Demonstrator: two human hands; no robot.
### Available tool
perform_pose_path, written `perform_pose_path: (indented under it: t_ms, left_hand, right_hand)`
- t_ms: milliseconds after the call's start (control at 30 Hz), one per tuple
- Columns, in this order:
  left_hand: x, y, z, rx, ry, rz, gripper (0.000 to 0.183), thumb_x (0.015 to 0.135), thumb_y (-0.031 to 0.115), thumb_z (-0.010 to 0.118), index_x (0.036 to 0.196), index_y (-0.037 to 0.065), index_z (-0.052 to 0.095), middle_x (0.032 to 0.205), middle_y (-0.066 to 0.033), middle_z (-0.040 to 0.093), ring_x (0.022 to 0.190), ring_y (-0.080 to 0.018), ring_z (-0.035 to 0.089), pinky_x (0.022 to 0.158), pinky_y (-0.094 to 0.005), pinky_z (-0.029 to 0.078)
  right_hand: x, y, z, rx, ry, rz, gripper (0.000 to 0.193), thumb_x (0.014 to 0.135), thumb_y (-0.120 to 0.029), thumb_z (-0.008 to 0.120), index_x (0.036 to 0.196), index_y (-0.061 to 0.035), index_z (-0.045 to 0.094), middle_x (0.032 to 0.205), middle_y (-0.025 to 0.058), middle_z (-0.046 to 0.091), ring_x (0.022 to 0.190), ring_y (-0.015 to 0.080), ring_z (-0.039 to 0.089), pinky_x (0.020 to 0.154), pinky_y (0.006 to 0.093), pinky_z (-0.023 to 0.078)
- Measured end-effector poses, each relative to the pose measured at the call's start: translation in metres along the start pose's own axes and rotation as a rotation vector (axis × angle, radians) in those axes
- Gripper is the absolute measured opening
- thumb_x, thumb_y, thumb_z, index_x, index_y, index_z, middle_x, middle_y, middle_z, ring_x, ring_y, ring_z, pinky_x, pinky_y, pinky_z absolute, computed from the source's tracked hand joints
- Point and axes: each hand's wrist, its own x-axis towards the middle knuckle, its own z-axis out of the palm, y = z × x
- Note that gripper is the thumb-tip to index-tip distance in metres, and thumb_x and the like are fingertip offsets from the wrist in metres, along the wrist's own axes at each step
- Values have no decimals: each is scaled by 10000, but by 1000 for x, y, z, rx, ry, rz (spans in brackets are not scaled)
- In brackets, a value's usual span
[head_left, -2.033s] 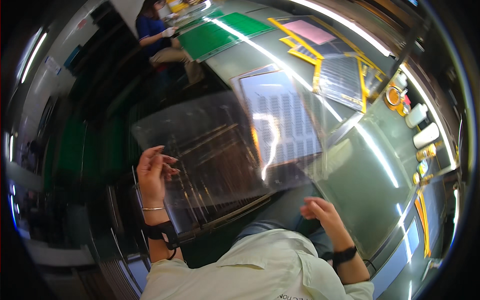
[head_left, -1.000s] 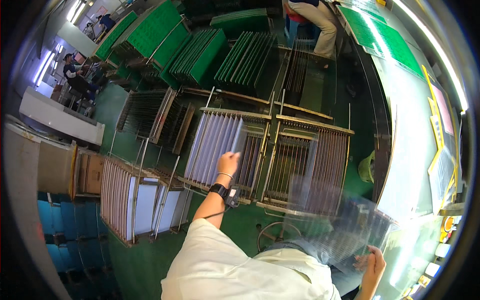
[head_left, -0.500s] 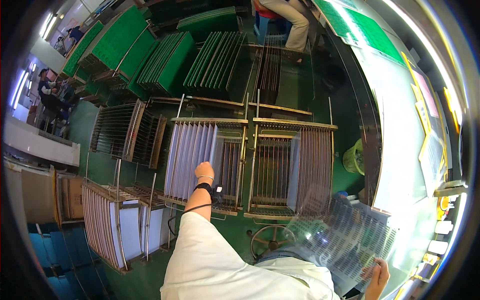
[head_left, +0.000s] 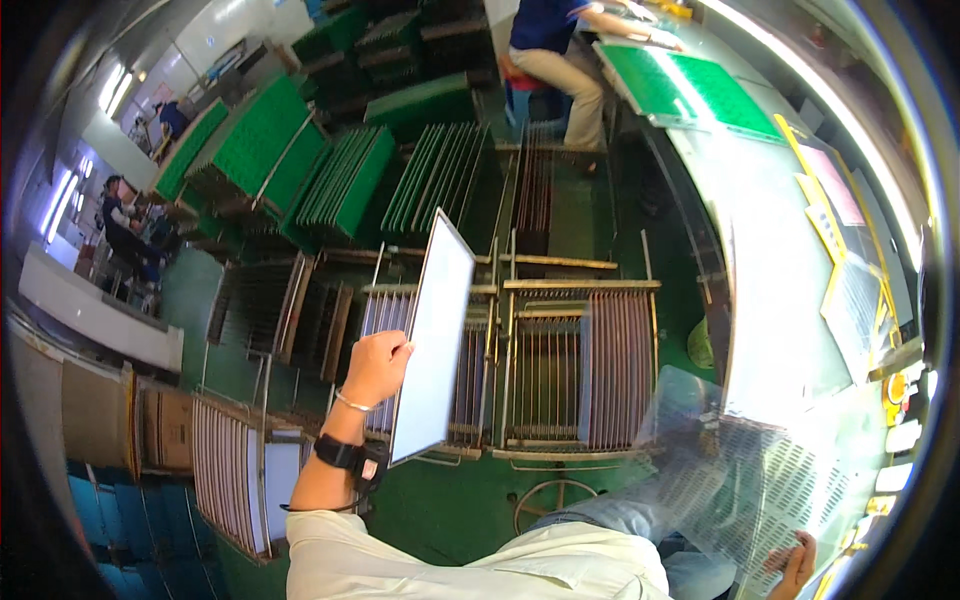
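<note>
Panels in blue point(head_left: 120, 510) stand lower left, near a loaded rack point(head_left: 264, 400). The left hand point(head_left: 376, 370) clasps a white panel point(head_left: 438, 330) that partly hides a slotted rack point(head_left: 482, 291). Rightward: a neighbouring rack point(head_left: 580, 285), then a clear patterned sheet point(head_left: 765, 475), the right hand point(head_left: 796, 567) at its edge, whether gripping I cannot tell.

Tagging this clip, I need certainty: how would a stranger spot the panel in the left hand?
Find the two metal racks standing mid-picture on the green floor. Over the left rack, the left hand holds the panel by its left edge. Unlike the slotted panels there, it shows its broad white face.
</note>
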Motion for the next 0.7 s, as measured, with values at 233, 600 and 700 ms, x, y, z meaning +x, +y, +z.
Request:
perform_pose_path:
  t_ms: [233, 600, 700]
  left_hand:
    - [13, 136, -50, -804, -189, 240, 275, 922, 160, 615, 688, 35, 544, 594, 18, 460, 542, -68, 418, 495, -238, 325]
    - [-92, 416, 160, -1641, -908, 28, 229, 951, 203, 597, 744, 106, 586, 646, 55, 529, 540, -36, 477, 508, -194, 390]
    - [-168, 457, 202, -1555, -1034, -115, 254, 954, 224, 596, 719, 129, 569, 638, 53, 538, 536, -41, 496, 513, -196, 408]
  right_hand:
    - [-49, 46, -102, 364, 479, -127, 323, 987, -205, 493, 1276, -61, 511, 913, 94, 682, 756, 121, 667, 598, 231, 561]
    - [-200, 188, -176, 1129, 877, -378, 342, 989, -212, 502, 1309, -93, 501, 957, 95, 692, 802, 120, 683, 614, 228, 586]
    - [-214, 206, -149, 1232, 893, -304, 348, 989, -214, 505, 1318, -102, 499, 969, 96, 694, 815, 120, 688, 618, 227, 593]
